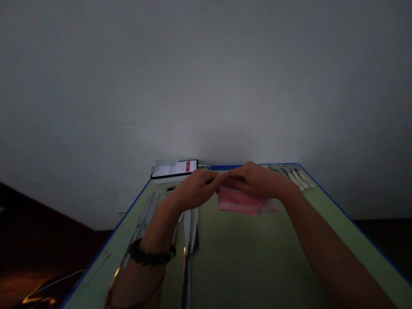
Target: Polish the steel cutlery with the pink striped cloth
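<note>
My left hand (198, 186) and my right hand (255, 180) meet over the far middle of the table, their fingertips touching or overlapping. A folded pink and white cloth (240, 202) hangs below the closed fingers of my right hand, which grips it. The fingers of my left hand are pinched together near the cloth; what lies between them is hidden. Under and beside my left forearm lie several metal table knives (187, 262), pointing away from me. Some of this cutlery is covered by the arm.
A lit phone (175, 169) with a white cable rests on a white box (167, 180) at the far left corner. Several spoons or forks (294, 175) lie side by side at the far right. The green table (244, 266) has a blue edge and meets a grey wall (225, 77).
</note>
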Motion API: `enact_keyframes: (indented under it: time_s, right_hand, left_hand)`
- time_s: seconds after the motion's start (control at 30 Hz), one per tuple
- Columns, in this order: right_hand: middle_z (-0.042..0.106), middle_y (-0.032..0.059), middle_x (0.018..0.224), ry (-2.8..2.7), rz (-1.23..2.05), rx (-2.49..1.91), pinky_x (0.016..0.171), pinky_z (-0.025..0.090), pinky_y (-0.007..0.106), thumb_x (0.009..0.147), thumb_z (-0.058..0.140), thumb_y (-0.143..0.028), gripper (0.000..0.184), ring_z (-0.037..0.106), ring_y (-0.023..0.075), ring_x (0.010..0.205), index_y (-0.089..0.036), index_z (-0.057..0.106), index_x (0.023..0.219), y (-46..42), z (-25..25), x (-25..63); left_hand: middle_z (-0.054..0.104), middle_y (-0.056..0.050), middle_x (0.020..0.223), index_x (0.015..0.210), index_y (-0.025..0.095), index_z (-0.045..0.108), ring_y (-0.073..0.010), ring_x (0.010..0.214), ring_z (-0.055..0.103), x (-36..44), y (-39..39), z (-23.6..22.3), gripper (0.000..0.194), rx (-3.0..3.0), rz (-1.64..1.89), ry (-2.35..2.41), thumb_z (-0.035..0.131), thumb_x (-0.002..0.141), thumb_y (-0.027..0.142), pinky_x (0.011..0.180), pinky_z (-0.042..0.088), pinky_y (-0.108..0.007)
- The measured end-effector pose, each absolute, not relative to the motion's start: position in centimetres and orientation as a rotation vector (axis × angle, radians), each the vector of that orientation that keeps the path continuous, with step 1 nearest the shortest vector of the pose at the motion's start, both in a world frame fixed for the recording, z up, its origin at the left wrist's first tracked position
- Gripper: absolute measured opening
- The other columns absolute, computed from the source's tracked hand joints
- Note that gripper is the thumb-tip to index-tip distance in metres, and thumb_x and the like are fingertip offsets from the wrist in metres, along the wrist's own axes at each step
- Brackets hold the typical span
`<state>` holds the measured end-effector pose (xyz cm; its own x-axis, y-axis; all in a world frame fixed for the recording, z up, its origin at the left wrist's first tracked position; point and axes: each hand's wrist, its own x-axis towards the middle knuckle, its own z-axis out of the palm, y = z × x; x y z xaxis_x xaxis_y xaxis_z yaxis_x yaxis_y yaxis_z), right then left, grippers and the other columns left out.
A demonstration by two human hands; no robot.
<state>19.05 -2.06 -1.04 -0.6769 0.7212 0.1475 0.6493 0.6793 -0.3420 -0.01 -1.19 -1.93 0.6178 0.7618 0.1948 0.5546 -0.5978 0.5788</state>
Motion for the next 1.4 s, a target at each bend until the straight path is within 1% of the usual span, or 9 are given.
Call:
enact_keyframes:
  time_s: [0.1,0.17,0.4,0.6,0.77,0.9,1.1,1.27,1.4]
  right_hand:
    - [0.067,0.0042,0.08,-2.605,0.461,-1.144,0.061,0.034,0.023,0.089,0.041,-0.039,0.033,0.052,0.0115,0.064,-0.016,0.065,0.091,-1.6,-1.1,20.6]
    - [0.065,0.0026,0.076,-2.563,0.509,-1.209,0.059,0.034,0.023,0.088,0.04,-0.042,0.035,0.05,0.0114,0.063,-0.016,0.064,0.089,-1.4,-1.0,21.6]
    - [0.065,0.0034,0.073,-2.576,0.422,-1.213,0.058,0.033,0.024,0.089,0.039,-0.04,0.036,0.05,0.0111,0.06,-0.016,0.065,0.088,-2.0,-0.6,21.2]
    - [0.068,0.0083,0.088,-2.636,0.409,-1.08,0.066,0.036,0.025,0.091,0.037,-0.035,0.035,0.056,0.0135,0.069,-0.015,0.064,0.098,-2.4,-0.9,18.6]
    - [0.067,0.005,0.081,-2.636,0.479,-1.122,0.062,0.035,0.024,0.089,0.039,-0.038,0.034,0.053,0.0124,0.065,-0.016,0.065,0.093,-1.5,-1.1,20.1]
    - [0.066,0.0037,0.08,-2.572,0.525,-1.224,0.061,0.035,0.023,0.088,0.041,-0.041,0.035,0.052,0.0123,0.066,-0.016,0.065,0.093,-1.1,-0.9,21.9]
    - [0.065,0.0051,0.078,-2.641,0.495,-1.184,0.06,0.033,0.023,0.089,0.038,-0.038,0.035,0.051,0.0118,0.063,-0.015,0.064,0.087,-1.8,-0.9,20.3]
    - [0.065,0.0073,0.085,-2.656,0.508,-1.097,0.065,0.035,0.025,0.091,0.036,-0.037,0.034,0.054,0.0138,0.07,-0.015,0.061,0.089,-1.9,-1.4,18.9]
    - [0.064,0.0046,0.081,-2.633,0.555,-1.144,0.062,0.035,0.024,0.09,0.038,-0.039,0.033,0.052,0.0129,0.067,-0.016,0.061,0.087,-1.6,-1.1,20.4]
  left_hand:
    - [0.046,0.003,0.049,0.058,0.015,0.057,-0.0092,0.048,0.041,-1.9,-0.5,-2.0,0.048,2.326,0.586,1.159,0.035,0.087,0.047,0.046,0.03,-0.019]
    - [0.044,0.004,0.048,0.061,0.016,0.058,-0.0091,0.047,0.04,-3.2,0.1,-2.1,0.047,2.255,0.582,1.226,0.035,0.087,0.048,0.046,0.031,-0.019]
    - [0.039,0.005,0.047,0.054,0.016,0.05,-0.0084,0.045,0.035,-2.9,0.2,-2.7,0.049,2.163,0.654,1.18,0.034,0.086,0.049,0.046,0.03,-0.02]
    - [0.043,0.003,0.054,0.058,0.015,0.052,-0.0092,0.051,0.039,0.5,-1.1,-2.3,0.044,2.373,0.575,1.061,0.034,0.087,0.043,0.046,0.028,-0.02]
    - [0.046,0.003,0.054,0.061,0.016,0.056,-0.0099,0.052,0.042,-1.5,-0.4,-2.4,0.045,2.354,0.562,1.103,0.035,0.088,0.045,0.049,0.03,-0.02]
    - [0.046,0.003,0.053,0.062,0.016,0.057,-0.0097,0.051,0.041,-3.8,0.5,-3.0,0.046,2.243,0.617,1.169,0.034,0.087,0.048,0.049,0.031,-0.021]
    - [0.041,0.004,0.053,0.057,0.015,0.049,-0.0089,0.051,0.038,-1.0,-0.2,-3.1,0.043,2.37,0.586,1.066,0.034,0.088,0.042,0.049,0.029,-0.021]
    - [0.042,0.005,0.057,0.065,0.015,0.052,-0.0087,0.054,0.039,-0.3,-0.5,-2.6,0.035,2.466,0.57,1.006,0.038,0.087,0.038,0.05,0.029,-0.021]
    - [0.045,0.004,0.06,0.07,0.015,0.056,-0.0089,0.056,0.041,-3.0,0.0,-2.3,0.034,2.39,0.616,1.075,0.04,0.086,0.04,0.052,0.031,-0.02]
